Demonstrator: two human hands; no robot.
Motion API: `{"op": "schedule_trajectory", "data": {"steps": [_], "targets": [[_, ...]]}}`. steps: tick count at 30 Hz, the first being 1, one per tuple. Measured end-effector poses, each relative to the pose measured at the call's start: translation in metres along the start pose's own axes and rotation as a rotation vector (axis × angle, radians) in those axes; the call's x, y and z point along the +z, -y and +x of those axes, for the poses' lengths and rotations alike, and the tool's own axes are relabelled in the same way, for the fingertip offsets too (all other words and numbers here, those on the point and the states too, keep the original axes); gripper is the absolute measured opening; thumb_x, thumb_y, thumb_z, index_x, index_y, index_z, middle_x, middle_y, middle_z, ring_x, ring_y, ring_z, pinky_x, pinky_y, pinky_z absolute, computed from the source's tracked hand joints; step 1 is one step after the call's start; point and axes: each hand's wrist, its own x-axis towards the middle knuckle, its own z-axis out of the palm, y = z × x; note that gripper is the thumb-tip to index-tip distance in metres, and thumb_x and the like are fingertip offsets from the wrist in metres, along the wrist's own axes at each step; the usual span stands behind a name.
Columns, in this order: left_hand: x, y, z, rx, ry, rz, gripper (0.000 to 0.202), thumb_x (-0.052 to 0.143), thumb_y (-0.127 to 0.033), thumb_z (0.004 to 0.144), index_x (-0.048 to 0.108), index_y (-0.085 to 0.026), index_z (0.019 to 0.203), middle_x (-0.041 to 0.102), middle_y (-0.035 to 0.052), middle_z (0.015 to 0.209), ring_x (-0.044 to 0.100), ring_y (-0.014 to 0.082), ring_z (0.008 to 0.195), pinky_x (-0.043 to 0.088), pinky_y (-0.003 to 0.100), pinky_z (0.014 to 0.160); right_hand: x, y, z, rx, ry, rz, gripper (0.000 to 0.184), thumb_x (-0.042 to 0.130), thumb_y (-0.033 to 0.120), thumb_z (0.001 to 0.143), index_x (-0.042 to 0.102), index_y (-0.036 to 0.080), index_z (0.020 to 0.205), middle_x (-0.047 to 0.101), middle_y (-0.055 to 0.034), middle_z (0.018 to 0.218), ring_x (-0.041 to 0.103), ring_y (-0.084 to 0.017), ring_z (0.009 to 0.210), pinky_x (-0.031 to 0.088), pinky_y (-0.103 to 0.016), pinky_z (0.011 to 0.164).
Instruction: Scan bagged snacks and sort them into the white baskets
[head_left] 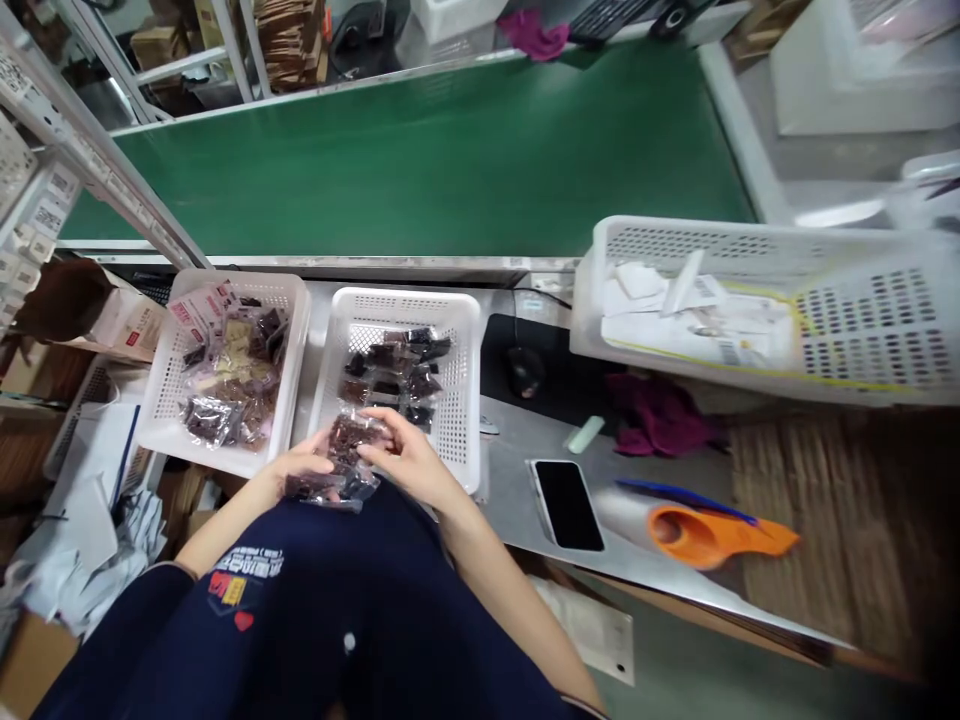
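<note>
Both my hands hold a clear plastic packet of dark pieces (341, 462) just in front of my body. My left hand (294, 468) grips its left side from underneath. My right hand (409, 458) curls its fingers over the packet's right end. The packet hangs over the near edge of a white perforated basket (459, 400) with several similar dark packets inside. A second white basket (289, 330) to the left holds several packets of dark and pale contents.
A green conveyor belt (450, 150) runs across the back. A large white basket (862, 320) with paper labels sits at right. A black phone (568, 503), an orange tape dispenser (705, 535), a magenta cloth (660, 415) and a mouse (523, 368) lie on the metal table (517, 490).
</note>
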Motion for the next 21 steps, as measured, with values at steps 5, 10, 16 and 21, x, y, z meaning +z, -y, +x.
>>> {"op": "schedule_trajectory", "data": {"steps": [5, 10, 16, 21], "targets": [[0.002, 0.003, -0.004, 0.027, 0.009, 0.031, 0.136, 0.102, -0.037, 0.056, 0.025, -0.038, 0.168, 0.056, 0.0180, 0.153, 0.073, 0.0203, 0.080, 0.060, 0.028, 0.065, -0.003, -0.001, -0.006, 0.065, 0.052, -0.078, 0.034, 0.073, 0.050, 0.090, 0.063, 0.020, 0.104, 0.065, -0.0016, 0.089, 0.057, -0.016, 0.072, 0.045, -0.028, 0.062], [-0.001, 0.007, -0.004, 0.090, 0.105, 0.042, 0.134, 0.101, -0.032, 0.060, 0.022, -0.048, 0.167, 0.023, 0.0167, 0.176, 0.074, 0.0248, 0.096, 0.064, 0.034, 0.072, 0.000, 0.000, -0.004, 0.022, 0.072, -0.075, 0.028, 0.071, 0.047, 0.089, 0.061, 0.020, 0.091, 0.063, -0.0009, 0.080, 0.058, -0.017, 0.072, 0.047, -0.030, 0.066], [-0.019, 0.022, 0.005, 0.137, 0.203, -0.044, 0.115, 0.097, -0.036, 0.066, 0.035, -0.044, 0.163, 0.014, 0.0123, 0.180, 0.043, 0.0496, 0.152, 0.065, 0.044, 0.088, -0.038, 0.004, 0.007, -0.117, -0.565, -0.334, 0.079, 0.078, 0.059, 0.082, 0.051, 0.018, 0.144, 0.057, -0.0217, 0.151, 0.055, -0.039, 0.141, 0.047, -0.058, 0.116], [-0.015, 0.026, 0.003, 0.171, 0.206, -0.106, 0.115, 0.097, -0.057, 0.070, 0.034, -0.039, 0.164, 0.030, 0.0171, 0.174, 0.049, 0.0474, 0.148, 0.054, 0.059, 0.108, -0.018, 0.013, -0.007, -0.123, 0.064, -0.274, 0.080, 0.077, 0.052, 0.091, 0.046, 0.023, 0.158, 0.059, -0.0176, 0.152, 0.062, -0.033, 0.137, 0.051, -0.054, 0.116]]}}
